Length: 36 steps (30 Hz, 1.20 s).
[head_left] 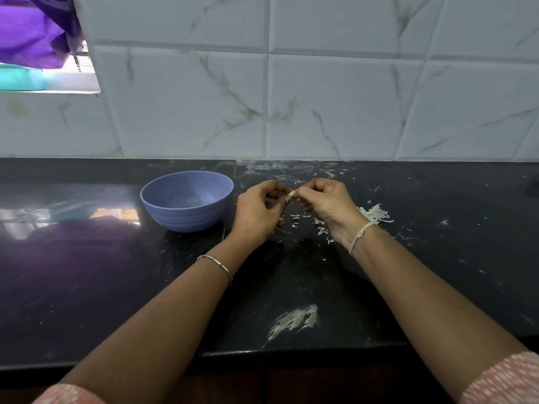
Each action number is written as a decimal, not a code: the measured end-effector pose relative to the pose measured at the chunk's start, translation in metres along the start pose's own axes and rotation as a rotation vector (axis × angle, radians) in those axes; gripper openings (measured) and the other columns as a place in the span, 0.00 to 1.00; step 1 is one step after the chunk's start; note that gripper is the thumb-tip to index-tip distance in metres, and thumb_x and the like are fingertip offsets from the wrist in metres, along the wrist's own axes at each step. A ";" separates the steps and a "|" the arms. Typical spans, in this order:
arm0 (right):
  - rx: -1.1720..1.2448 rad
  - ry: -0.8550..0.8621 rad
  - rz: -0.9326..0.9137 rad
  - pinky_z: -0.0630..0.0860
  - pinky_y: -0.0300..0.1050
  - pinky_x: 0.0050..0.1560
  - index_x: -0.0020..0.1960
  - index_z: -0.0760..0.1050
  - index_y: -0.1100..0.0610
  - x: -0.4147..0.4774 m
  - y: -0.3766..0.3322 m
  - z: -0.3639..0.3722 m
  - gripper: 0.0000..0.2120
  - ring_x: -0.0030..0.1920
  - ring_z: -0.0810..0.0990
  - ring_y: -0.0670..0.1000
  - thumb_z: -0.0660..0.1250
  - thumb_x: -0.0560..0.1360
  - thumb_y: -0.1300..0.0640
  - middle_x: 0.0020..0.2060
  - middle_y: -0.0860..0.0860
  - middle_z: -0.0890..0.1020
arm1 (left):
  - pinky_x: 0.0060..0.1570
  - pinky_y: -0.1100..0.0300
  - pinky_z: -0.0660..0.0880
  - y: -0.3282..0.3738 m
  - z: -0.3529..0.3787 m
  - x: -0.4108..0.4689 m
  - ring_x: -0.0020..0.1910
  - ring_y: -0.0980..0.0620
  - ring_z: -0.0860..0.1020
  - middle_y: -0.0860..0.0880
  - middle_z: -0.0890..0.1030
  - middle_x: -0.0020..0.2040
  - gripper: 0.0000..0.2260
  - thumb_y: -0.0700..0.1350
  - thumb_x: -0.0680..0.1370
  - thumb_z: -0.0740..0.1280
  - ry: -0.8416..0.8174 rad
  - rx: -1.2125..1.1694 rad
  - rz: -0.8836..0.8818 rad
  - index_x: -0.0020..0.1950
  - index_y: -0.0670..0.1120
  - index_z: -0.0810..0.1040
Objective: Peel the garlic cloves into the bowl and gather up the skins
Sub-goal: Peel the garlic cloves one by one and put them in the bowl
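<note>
Seen from the head camera, a person peels garlic at a dark stone counter (87,272) backed by marbled wall tiles (335,97). The left hand (259,209) and right hand (326,204) meet just above the counter, fingers curled, both pinching one small pale garlic clove (291,194) between their fingertips. It appears that one hand steadies the clove while the other picks at its skin.

A blue bowl (186,220) stands just left of the hands, close enough, it seems, for a finished clove to be dropped in with a short reach. No cloves can be made out inside it.

Torn skins (294,217) lie scattered on the counter below the hands, and a larger white heap of skins (374,214) lies just right of the right wrist, partly hidden by it. The gathering looks not yet done.

A bracelet (215,265) circles the left wrist and a pale thread (360,236) the right. A whitish smear (294,319) marks the near edge. Purple cloth (29,30) hangs at a window at far left.
</note>
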State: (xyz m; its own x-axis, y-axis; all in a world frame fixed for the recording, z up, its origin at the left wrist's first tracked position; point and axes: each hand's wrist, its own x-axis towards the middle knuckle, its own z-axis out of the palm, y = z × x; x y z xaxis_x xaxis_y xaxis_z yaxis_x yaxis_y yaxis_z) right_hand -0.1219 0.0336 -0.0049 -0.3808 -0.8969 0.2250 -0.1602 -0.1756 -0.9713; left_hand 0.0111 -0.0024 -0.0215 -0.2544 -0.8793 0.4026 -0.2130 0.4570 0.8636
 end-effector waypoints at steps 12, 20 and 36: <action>0.360 -0.142 0.287 0.74 0.34 0.33 0.41 0.76 0.60 -0.002 -0.005 -0.002 0.07 0.31 0.75 0.45 0.63 0.76 0.67 0.34 0.53 0.77 | 0.30 0.64 0.78 0.000 0.002 -0.002 0.33 0.52 0.79 0.50 0.78 0.49 0.12 0.36 0.80 0.65 -0.073 -0.056 0.126 0.54 0.53 0.80; 0.294 -0.166 0.279 0.74 0.35 0.33 0.40 0.77 0.61 -0.003 -0.004 0.000 0.06 0.31 0.74 0.46 0.65 0.75 0.66 0.32 0.52 0.76 | 0.32 0.55 0.81 -0.001 0.001 -0.002 0.29 0.57 0.76 0.48 0.77 0.51 0.10 0.35 0.81 0.64 -0.086 -0.171 0.103 0.51 0.51 0.77; -1.021 0.107 -0.323 0.65 0.39 0.43 0.34 0.73 0.52 0.003 -0.004 -0.030 0.13 0.43 0.71 0.46 0.78 0.68 0.56 0.43 0.47 0.72 | 0.34 0.59 0.80 0.003 -0.002 0.000 0.35 0.56 0.79 0.47 0.80 0.51 0.06 0.38 0.82 0.62 -0.105 -0.482 -0.114 0.57 0.46 0.75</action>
State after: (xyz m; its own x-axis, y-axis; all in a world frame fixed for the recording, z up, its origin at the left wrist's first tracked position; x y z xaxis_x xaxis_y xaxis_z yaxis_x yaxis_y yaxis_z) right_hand -0.1493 0.0440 0.0018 -0.2546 -0.8197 0.5131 -0.9332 0.0691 -0.3526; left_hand 0.0118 -0.0014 -0.0180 -0.3537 -0.8905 0.2861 0.2089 0.2230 0.9522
